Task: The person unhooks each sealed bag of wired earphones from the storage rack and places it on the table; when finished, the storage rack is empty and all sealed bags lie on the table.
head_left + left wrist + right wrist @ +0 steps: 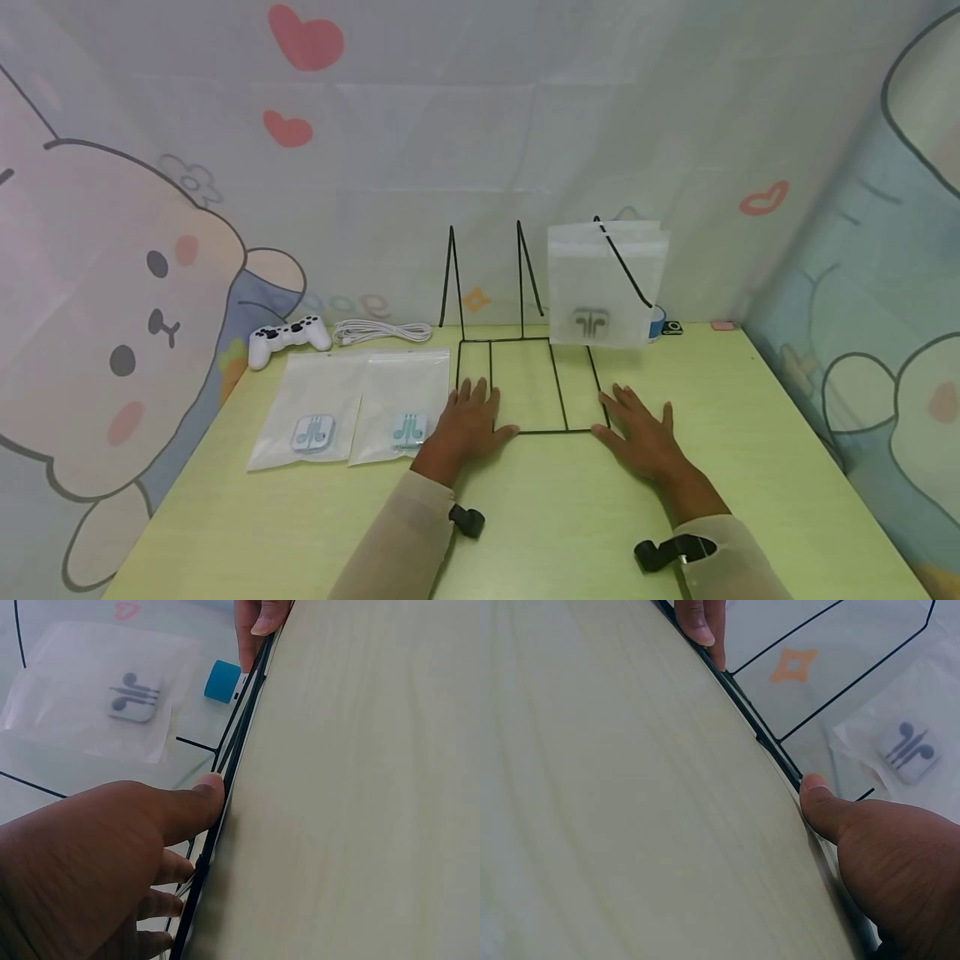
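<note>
A black wire display rack (555, 432) with three upright hooks stands on the table. My left hand (465, 429) rests at the front left corner of its base, fingers extended along the side. At the front right corner my right hand (641, 437) touches the frame with its fingers spread. Both thumbs lie against the front bar in the wrist views. From the rack's right hook hangs a frosted zip bag (570, 271) with boxed earphones (591, 322) in it. Beside my left hand lie two more zip bags (300, 387), each with boxed earphones (312, 433).
Along the table's back edge are a white game controller (288, 337), a coiled white cable (382, 332), a blue-and-white roll (657, 322) partly behind the hanging bag, a small black item (672, 328) and a pink block (723, 326). A printed curtain (450, 150) hangs behind.
</note>
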`<state>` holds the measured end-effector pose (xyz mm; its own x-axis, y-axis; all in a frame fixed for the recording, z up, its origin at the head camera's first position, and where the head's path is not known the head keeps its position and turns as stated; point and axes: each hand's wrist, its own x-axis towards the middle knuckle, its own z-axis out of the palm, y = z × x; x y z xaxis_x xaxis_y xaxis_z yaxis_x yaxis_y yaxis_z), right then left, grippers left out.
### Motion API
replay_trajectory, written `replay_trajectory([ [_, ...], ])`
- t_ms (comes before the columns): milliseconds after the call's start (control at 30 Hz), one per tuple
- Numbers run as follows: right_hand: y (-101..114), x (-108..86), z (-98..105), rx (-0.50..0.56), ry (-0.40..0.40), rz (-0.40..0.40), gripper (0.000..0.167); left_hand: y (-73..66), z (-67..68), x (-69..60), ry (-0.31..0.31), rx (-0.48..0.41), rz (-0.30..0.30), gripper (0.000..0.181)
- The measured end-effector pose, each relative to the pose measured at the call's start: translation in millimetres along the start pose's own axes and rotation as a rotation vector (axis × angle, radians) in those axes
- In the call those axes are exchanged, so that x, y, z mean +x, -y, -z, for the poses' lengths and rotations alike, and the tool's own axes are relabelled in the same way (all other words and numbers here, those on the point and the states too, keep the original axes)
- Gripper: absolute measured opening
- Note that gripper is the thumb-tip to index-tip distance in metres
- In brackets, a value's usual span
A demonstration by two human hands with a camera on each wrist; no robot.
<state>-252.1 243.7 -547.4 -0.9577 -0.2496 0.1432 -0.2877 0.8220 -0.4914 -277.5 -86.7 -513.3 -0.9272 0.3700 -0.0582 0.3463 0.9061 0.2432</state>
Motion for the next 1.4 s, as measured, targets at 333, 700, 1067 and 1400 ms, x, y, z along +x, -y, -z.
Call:
replay_trajectory([
  [333, -0.3, 0.4, 1.7, 0.01, 0.01, -0.002, 0.069, 0.6, -1.0, 0.8, 0.018, -0.018, 0.005, 0.084],
  [700, 0.4, 1.5, 14.4, 0.109, 0.038, -0.066, 0.071, 2.2, -3.3, -1.1, 0.004, -0.03, -0.026, 0.084],
  [1067, -2.6, 15.0, 32.2, 0.205, -0.144, 0.03, 0.061, 4.0, -6.6, 2.9, 0.01, -0.02, -0.033, 0.084],
  [1400, -5.1, 39.7, 46.1, 0.454, -0.545, 0.038, 0.038, 4.0, -4.0, 0.4, 0.012, -0.024, -0.038, 0.084],
])
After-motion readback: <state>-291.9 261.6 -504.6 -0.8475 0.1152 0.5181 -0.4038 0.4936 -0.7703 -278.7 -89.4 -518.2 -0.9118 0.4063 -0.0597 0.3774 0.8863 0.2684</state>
